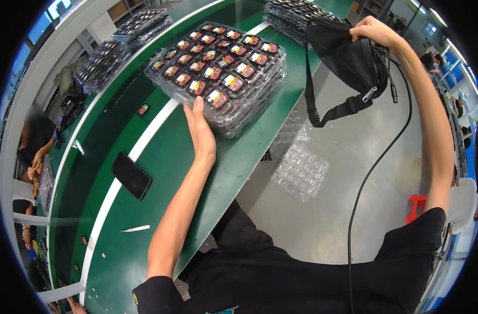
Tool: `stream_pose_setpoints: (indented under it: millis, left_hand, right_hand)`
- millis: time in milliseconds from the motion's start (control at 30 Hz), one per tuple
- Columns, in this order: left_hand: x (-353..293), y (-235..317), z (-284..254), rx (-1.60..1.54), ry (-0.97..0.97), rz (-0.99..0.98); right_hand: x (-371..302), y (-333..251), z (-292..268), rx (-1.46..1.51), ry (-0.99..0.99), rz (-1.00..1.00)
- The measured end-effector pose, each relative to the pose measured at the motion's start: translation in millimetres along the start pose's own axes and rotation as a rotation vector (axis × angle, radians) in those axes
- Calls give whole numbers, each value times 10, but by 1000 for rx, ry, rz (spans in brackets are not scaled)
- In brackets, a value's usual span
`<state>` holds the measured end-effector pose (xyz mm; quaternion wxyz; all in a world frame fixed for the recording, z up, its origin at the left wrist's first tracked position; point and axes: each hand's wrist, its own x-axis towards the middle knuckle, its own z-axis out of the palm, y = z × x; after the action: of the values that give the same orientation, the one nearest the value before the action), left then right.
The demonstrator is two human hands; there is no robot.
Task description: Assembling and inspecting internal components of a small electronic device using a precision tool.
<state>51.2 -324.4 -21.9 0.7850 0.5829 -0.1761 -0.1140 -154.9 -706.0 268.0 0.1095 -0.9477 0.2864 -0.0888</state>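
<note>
A stack of clear plastic trays (pixel 249 115) sits on the green bench; the top tray's pockets hold small black parts with red, white and yellow labels. My left hand (pixel 201 137) lies with outstretched fingers against the near corner of this stack. Up at the right, my right hand (pixel 376 32) is closed on the top edge of a black waist bag (pixel 338 55). The bag hangs over the bench's edge, its strap and buckle (pixel 349 108) dangling. A black cable (pixel 374 166) runs from beside the bag down past my body.
A black phone (pixel 131 175), white tweezers (pixel 136 228) and a single labelled part (pixel 143 109) lie on the bench. More filled trays (pixel 139 25) stand at the back. Empty clear trays (pixel 300 170) and a red stool (pixel 415 208) are on the floor. Other people work at left.
</note>
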Motion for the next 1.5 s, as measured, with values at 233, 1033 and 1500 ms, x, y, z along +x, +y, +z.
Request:
stream_pose_setpoints:
  millis: [233, 1033, 1500]
  left_hand:
    - [-100, 337, 82, 132, -22, -29]
    - [776, -466, 242, 200, -188, -80]
    - [2004, 112, -2714, 1406, -387, 440]
  right_hand:
    - [-749, -127, 76, 33, 0, 143]
    - [-1809, -1884, 1095, 178, -165, 266]
    - [-1001, -3179, 1768, 123, -170, -80]
